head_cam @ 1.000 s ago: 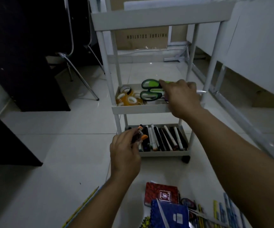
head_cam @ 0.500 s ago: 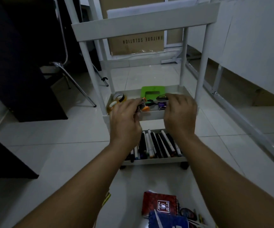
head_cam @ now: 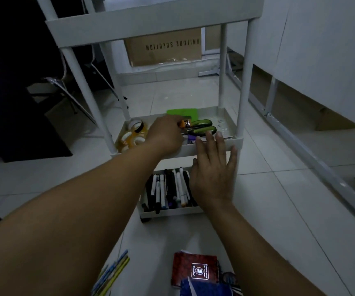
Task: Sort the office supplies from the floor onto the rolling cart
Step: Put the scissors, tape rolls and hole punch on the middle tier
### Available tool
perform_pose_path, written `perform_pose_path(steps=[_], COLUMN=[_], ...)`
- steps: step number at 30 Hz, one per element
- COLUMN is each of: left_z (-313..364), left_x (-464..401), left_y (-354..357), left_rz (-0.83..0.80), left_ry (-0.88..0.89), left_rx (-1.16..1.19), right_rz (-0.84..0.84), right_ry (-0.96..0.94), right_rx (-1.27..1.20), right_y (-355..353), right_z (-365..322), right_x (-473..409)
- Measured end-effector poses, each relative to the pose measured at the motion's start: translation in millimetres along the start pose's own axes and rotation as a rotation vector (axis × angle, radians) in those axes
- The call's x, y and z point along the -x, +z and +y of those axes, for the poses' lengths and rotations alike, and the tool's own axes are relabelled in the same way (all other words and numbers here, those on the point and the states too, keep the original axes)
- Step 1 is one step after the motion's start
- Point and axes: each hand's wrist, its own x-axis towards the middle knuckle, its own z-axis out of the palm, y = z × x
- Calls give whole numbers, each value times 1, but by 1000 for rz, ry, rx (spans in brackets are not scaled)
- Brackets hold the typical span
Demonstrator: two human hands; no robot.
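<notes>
A white rolling cart (head_cam: 204,148) stands ahead with three tiers. Over its middle tray, my left hand (head_cam: 165,135) holds a small orange stapler (head_cam: 184,123) right beside the green-handled scissors (head_cam: 202,128). Tape rolls (head_cam: 132,135) lie at the tray's left end and a green pad (head_cam: 183,113) at the back. My right hand (head_cam: 213,174) hovers with straight fingers just in front of the tray's front wall, holding nothing. The bottom tray (head_cam: 168,212) holds several markers (head_cam: 168,189). A red notebook (head_cam: 194,270), a blue notebook (head_cam: 206,288) and pencils (head_cam: 111,274) lie on the floor.
A cardboard box (head_cam: 163,48) stands behind the cart. Chair legs (head_cam: 70,92) and a dark cabinet (head_cam: 12,82) are to the left. A white desk frame (head_cam: 300,135) runs along the right. White floor tiles (head_cam: 279,210) surround the cart.
My left hand has carried the orange stapler up from near the bottom tray into the middle tray. My right hand left the scissors in that tray and drew back, fingers straight.
</notes>
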Motion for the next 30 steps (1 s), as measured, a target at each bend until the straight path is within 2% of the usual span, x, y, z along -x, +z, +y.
perform_pose_path(steps=[5,10,14,17,22,30], left_z=[-2,4,9,12,7,7], left_x=[14,60,104,137,189,270], left_y=[-2,-13,-7,16,72,143], left_rz=[87,397,433,380,156,-160], left_ry=[-23,27,85,45,-76,-285], left_rx=[90,144,259,377,497,480], right_rz=[28,78,32,-64,-174,-449], right_ry=[1,59,148,188,309,521], right_rx=[-35,-150,-212,-251,-250,-231], right_y=[1,-9,-22,-33,-48,-49], right_z=[-1,-2,8,26,64,102], right_x=[2,17,41,66,117,179])
